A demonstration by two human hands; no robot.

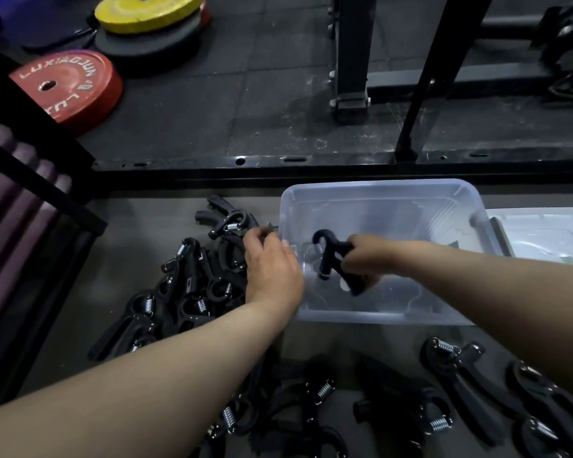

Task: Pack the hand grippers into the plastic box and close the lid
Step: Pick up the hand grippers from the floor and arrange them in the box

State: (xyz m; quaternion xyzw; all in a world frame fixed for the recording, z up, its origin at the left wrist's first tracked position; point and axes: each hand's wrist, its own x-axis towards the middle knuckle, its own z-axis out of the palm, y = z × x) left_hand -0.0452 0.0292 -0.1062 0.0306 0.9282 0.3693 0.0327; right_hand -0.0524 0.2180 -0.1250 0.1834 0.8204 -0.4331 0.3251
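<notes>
Held gripper: one black plastic hand gripper with a steel spring (333, 259) is held over the open interior of the box, clasped by its handles.
Right hand: the right hand (366, 256) is closed around that gripper.
Left hand: the left hand (272, 269) is lowered onto the heap left of the box; whether anything is grasped cannot be told.
Box: one clear plastic box (450, 200) is seen open, with no other gripper inside.
Lid: one clear lid (549, 233) lies just right of the box.
Loose grippers: a heap of black hand grippers (186, 285) too tangled to be counted lies left of the box, and more lie in front of it.
Weight plates: one red plate (70, 87) and one yellow plate (146, 11) lie on the floor behind.
</notes>
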